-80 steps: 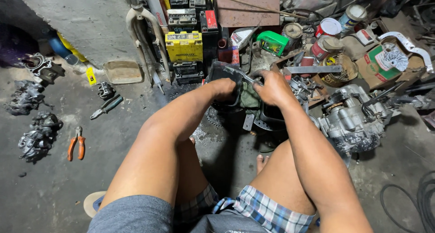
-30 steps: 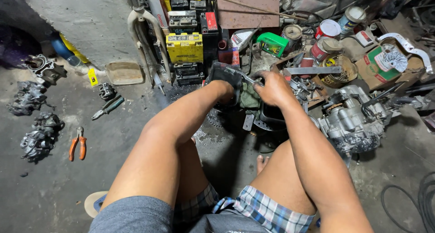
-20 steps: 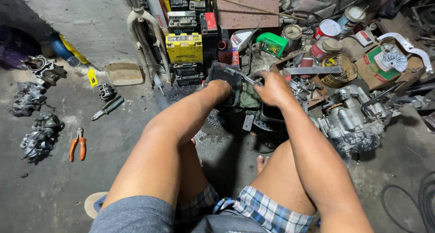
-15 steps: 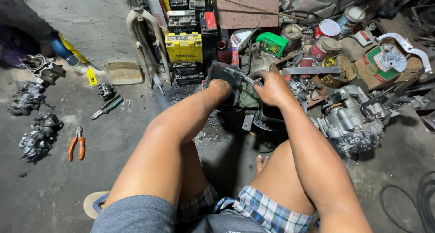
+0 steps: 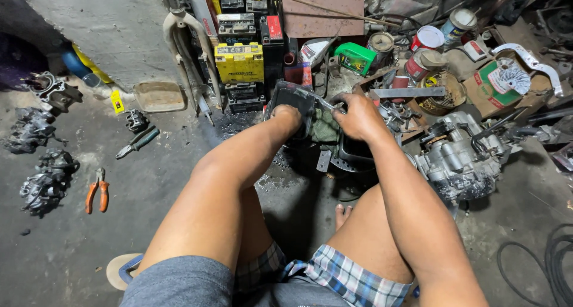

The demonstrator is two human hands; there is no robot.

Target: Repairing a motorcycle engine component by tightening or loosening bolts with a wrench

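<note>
2 hands: left hand (image 5: pixel 287 115), right hand (image 5: pixel 358 116). 1 dark tray (image 5: pixel 292 98) btwn them. 1 yellow battery (image 5: pixel 239 62), approx 2 dark batteries above. 1 engine block (image 5: pixel 456 158). 1 orange pliers (image 5: pixel 96 189), 1 dark pliers (image 5: pixel 137 142). 3 grey engine parts (image 5: pixel 45 179) left side. 3 cans (image 5: pixel 427 38), approx. 1 green box (image 5: pixel 354 57).

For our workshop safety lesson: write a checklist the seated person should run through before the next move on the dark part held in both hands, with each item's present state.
1. Left hand grips the dark flat metal cover: ok.
2. Right hand holds the thin metal tool: ok.
3. Tool tip seated on the cover: cannot tell.
4. Green cloth under the work: ok.
5. Orange-handled pliers close by: not ok, away on the concrete floor.
6. Bare toes clear below: not ok.
</note>
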